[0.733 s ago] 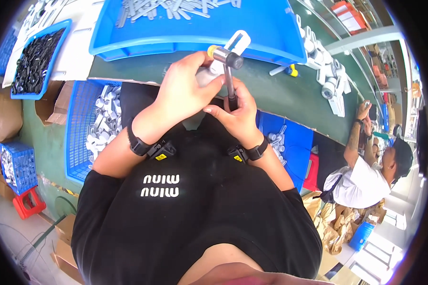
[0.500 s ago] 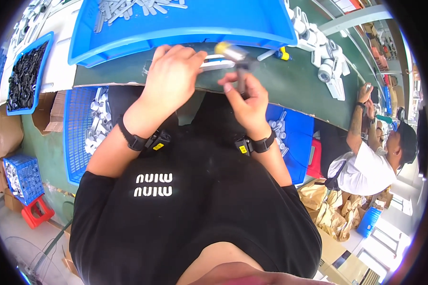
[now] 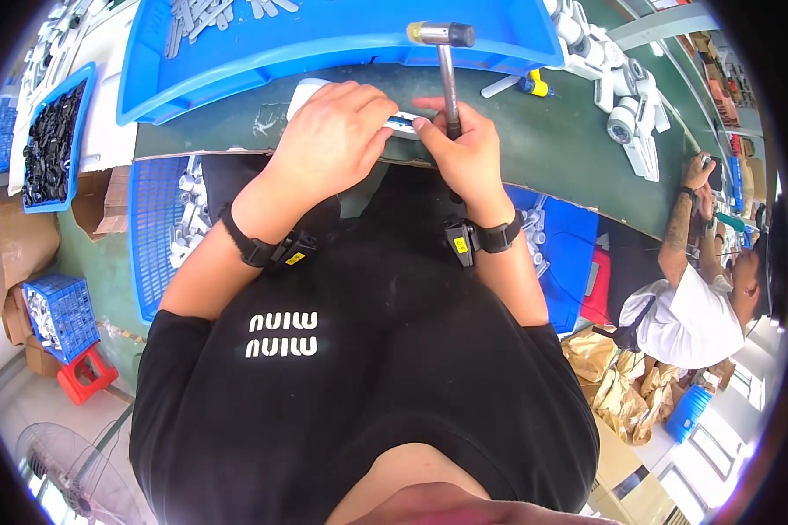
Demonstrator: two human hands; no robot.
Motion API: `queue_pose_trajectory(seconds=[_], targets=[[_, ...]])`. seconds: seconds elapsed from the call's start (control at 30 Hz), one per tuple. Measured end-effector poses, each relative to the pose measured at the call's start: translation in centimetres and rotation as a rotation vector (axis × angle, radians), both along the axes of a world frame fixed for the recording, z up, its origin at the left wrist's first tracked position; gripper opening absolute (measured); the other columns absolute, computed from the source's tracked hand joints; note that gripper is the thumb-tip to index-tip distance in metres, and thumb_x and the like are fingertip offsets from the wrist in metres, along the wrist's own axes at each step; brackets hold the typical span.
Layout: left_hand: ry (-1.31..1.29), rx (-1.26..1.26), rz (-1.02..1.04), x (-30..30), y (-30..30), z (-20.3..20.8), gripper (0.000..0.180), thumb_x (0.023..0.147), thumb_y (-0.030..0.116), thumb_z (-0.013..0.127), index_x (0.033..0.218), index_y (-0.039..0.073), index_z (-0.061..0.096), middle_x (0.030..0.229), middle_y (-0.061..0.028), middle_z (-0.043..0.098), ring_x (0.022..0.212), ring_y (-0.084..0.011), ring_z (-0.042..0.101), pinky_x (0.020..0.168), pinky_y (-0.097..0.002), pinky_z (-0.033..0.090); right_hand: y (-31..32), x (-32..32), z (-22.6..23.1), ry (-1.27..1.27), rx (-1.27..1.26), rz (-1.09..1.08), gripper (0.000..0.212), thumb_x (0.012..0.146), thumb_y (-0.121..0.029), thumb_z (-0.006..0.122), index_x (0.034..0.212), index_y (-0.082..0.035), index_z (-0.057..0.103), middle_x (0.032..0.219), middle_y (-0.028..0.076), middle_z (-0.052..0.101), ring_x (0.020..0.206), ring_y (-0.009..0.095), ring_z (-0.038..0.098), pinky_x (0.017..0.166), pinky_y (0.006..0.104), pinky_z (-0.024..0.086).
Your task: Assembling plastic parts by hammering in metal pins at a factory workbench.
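Note:
My left hand [image 3: 337,131] is wrapped over a long white plastic part [image 3: 306,90] with a narrow dark slot, above the green bench. Beyond my left fingers, the part's rounded white end shows; its other end reaches toward my right hand [image 3: 471,157]. A small mallet [image 3: 448,74] is gripped low on its handle in my right hand, its head up, with one yellowish face and one black face. My right thumb touches the near end of the white part. The part's middle is hidden under my left hand.
A large blue tray [image 3: 324,54] with grey strips stands behind my hands. A yellow-and-blue tool [image 3: 536,84] and white jointed assemblies [image 3: 623,118] lie to the right. Black parts fill a tray [image 3: 85,131] at left. A co-worker [image 3: 683,315] sits at right.
The mallet, blurred and tilted before, now stands upright and sharp in my right hand. My right thumb has come onto the white part, and more of the part's far end shows.

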State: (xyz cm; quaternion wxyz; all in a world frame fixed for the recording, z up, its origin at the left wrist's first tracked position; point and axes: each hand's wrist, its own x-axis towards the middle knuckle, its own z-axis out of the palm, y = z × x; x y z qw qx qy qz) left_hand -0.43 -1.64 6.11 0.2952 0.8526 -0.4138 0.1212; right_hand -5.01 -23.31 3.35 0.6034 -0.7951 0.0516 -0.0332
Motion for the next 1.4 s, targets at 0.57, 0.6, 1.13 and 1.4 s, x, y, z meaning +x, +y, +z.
queue_pose_trajectory(seconds=[0.57, 0.6, 1.13, 1.4], targets=[[-0.062, 0.101, 0.040, -0.2, -1.0, -0.5, 0.019, 0.084, 0.004, 0.077, 0.096, 0.002, 0.062, 0.104, -0.0118, 0.066, 0.098, -0.0364, 0.064, 0.087, -0.0465, 0.052, 0.3, -1.0, 0.0, -0.125, -0.093, 0.085, 0.018, 0.091, -0.013, 0.085, 0.107, -0.007, 0.083, 0.063, -0.007, 0.048, 0.060, 0.003, 0.043, 0.055, 0.0255, 0.034], [-0.082, 0.114, 0.062, -0.2, -0.8, -0.6, 0.020, 0.083, 0.004, 0.077, 0.096, 0.002, 0.062, 0.104, -0.0124, 0.066, 0.099, -0.0365, 0.064, 0.088, -0.0464, 0.052, 0.5, -1.0, 0.0, -0.161, -0.113, 0.084, 0.018, 0.090, -0.012, 0.085, 0.107, -0.006, 0.083, 0.063, -0.007, 0.048, 0.060, 0.004, 0.043, 0.054, 0.0258, 0.034], [-0.052, -0.048, 0.037, -0.2, 0.0, 1.2, 0.022, 0.084, 0.012, 0.081, 0.101, 0.004, 0.068, 0.104, -0.0088, 0.068, 0.096, -0.0328, 0.068, 0.082, -0.0423, 0.057, -0.9, -1.4, -0.5, -0.024, 0.160, 0.052, 0.016, 0.100, -0.004, 0.075, 0.115, -0.002, 0.077, 0.077, -0.006, 0.063, 0.064, 0.001, 0.050, 0.057, 0.0216, 0.038], [0.040, -0.132, 0.441, 13.5, 9.3, 5.5, 0.019, 0.096, 0.016, 0.073, 0.110, 0.004, 0.077, 0.085, -0.0145, 0.077, 0.079, -0.0258, 0.076, 0.074, -0.0371, 0.059, -2.2, -1.8, -1.0, -0.035, 0.384, 0.112, 0.024, 0.105, -0.005, 0.067, 0.128, 0.002, 0.072, 0.072, -0.004, 0.057, 0.054, 0.003, 0.048, 0.049, 0.0226, 0.038]])
